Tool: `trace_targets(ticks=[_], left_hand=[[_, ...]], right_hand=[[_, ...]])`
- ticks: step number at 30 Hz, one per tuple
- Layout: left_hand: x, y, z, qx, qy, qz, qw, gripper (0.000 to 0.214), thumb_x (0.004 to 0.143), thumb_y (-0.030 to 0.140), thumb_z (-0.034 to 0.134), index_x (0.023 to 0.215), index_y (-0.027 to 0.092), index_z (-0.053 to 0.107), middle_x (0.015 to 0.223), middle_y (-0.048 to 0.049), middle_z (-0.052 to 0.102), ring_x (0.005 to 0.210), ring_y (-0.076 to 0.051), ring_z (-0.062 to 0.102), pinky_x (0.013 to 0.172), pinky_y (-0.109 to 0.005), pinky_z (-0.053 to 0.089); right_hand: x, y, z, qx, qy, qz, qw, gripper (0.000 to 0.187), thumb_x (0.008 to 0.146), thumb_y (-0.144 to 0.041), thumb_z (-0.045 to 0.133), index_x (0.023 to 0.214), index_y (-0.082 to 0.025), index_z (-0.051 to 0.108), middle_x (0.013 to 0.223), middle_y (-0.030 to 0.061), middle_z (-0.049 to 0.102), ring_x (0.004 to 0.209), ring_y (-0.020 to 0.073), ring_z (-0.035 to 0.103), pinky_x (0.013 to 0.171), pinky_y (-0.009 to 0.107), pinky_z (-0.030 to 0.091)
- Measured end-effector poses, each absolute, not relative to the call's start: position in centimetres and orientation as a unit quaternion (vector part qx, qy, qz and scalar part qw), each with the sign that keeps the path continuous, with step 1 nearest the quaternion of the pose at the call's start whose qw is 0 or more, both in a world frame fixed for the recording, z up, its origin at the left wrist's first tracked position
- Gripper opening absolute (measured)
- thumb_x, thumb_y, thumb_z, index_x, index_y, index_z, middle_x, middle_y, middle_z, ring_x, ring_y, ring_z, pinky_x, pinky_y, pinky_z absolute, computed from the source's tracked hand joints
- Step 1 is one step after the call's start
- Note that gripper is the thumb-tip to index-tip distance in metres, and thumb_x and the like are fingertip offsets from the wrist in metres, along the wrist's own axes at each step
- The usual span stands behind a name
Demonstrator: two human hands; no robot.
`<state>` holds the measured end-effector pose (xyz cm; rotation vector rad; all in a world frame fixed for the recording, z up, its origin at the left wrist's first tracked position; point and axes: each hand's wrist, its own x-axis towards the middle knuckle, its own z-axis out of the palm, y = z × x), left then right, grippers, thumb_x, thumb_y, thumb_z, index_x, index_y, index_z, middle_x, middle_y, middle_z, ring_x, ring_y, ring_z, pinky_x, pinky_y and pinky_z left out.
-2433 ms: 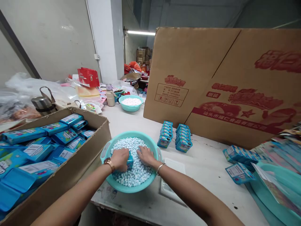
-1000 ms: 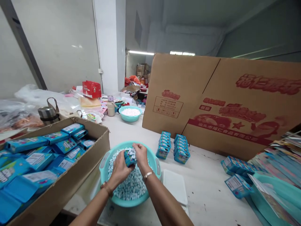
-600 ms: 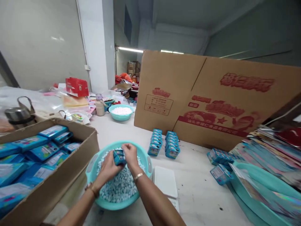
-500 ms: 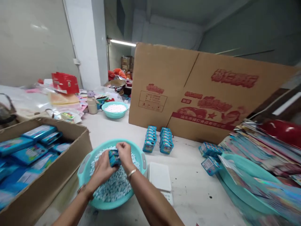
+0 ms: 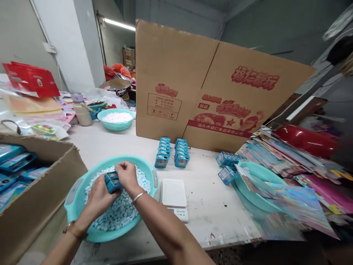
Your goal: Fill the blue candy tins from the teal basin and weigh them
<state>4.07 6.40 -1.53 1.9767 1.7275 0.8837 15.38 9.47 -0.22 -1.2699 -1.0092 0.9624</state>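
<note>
Both hands now up out of the candy: left hand (image 5: 100, 195) grips the small blue box (image 5: 112, 182) above the basin (image 5: 72, 187), right hand (image 5: 126, 175) pinching its top end. Box was buried in pellets before; looks filled, being closed. Scale (image 5: 173, 193) sits just right, empty.

Both bare forearms reach in from the near edge and meet left of centre. The left hand (image 5: 99, 197) sits nearer and lower, fingers curled up around what it holds, a thin band on its wrist. The right hand (image 5: 127, 175) arches over from the far side, knuckles up, fingertips pinched downward, touching the left hand's fingers; a bracelet circles its wrist.
</note>
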Motion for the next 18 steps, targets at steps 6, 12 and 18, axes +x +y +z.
trace_targets(ticks=[6,12,18], left_hand=[[4.1,6.0,-2.0,0.693,0.605,0.319,0.226,0.066,0.056,0.041,0.069,0.113,0.018,0.042,0.1,-0.0072,0.058,0.097,-0.032,0.061,0.084,-0.046,0.052],[4.5,5.9,-1.6,0.708,0.585,0.339,0.204,0.065,0.058,0.037,0.069,0.114,0.016,0.044,0.11,-0.0103,0.055,0.107,-0.034,0.056,0.094,-0.051,0.048],[3.1,4.1,-0.7,0.671,0.535,0.369,0.357,0.069,0.067,0.037,0.071,0.125,0.02,0.04,0.12,-0.0085,0.057,0.111,-0.029,0.058,0.101,-0.047,0.046]], right_hand=[[15.5,8.4,0.4,-0.547,-0.453,0.4,0.579,0.013,0.076,-0.03,0.063,0.077,-0.02,0.07,0.075,0.0,0.071,0.074,0.0175,0.064,0.073,0.028,0.049],[15.3,7.9,0.7,-0.55,-0.461,0.393,0.575,0.009,0.074,-0.03,0.065,0.075,-0.023,0.07,0.074,-0.0016,0.07,0.075,0.0172,0.062,0.076,0.029,0.048],[18.8,8.2,0.6,-0.497,-0.361,0.503,0.608,0.015,0.066,-0.034,0.065,0.072,-0.02,0.064,0.074,0.0015,0.07,0.075,0.0193,0.063,0.071,0.03,0.047]])
